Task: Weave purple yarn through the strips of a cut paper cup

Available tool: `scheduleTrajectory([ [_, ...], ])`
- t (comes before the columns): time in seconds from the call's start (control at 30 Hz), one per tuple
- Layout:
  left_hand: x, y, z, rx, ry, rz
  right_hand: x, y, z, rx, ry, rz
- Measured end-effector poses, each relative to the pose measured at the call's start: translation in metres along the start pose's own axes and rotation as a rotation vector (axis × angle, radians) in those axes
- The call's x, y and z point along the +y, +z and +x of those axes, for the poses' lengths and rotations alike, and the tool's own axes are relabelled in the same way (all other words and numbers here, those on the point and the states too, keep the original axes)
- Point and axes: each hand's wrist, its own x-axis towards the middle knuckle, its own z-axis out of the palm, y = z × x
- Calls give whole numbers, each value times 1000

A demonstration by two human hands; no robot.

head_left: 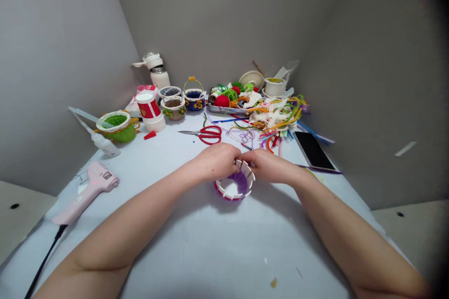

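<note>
A paper cup (234, 186) with its rim cut into strips sits in the middle of the table, purple yarn woven along its far inner side. My left hand (218, 161) is closed around the cup's far left rim. My right hand (269, 165) grips the far right rim, fingers curled and pinched against the strips. The fingertips of both hands meet above the cup. What the fingers pinch there is hidden.
Red-handled scissors (207, 134) lie just beyond the hands. A pink glue gun (91, 186) with a black cord rests at left. A phone (313, 150) lies at right. Farther back stand a red paper cup stack (149, 110), a green yarn basket (118, 126), small decorated baskets (194, 97) and a pile of pipe cleaners and ribbon (277, 117).
</note>
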Motion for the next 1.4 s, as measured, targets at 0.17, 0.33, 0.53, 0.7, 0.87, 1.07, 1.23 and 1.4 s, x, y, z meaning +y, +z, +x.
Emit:
scheduleTrajectory([
  [0.17, 2, -2, -2, -9, -41, -21, 6, -5, -3, -24, 32, -53],
  [0.33, 4, -5, -4, -4, -87, -6, 8, -21, -13, -104, 50, -41],
  [0.53, 4, -4, -3, 27, -107, 59, 0, -34, -25, 28, 36, -49],
  [0.7, 5, -1, -3, 31, -123, 80, -13, -32, -26, 137, 23, -27],
  [0.87, 4, 2, -1, 41, -125, 100, -23, -24, -22, 207, 53, 8],
  [1.07, 6, 1, -1, 23, -144, 98, -28, -17, -22, 226, 21, -96],
  [1.23, 8, -1, -3, 23, -133, 102, -31, -13, -19, 245, 40, -178],
  [1.4, 9, -3, -3, 10, -148, 95, -36, -11, -17, 241, 9, -215],
])
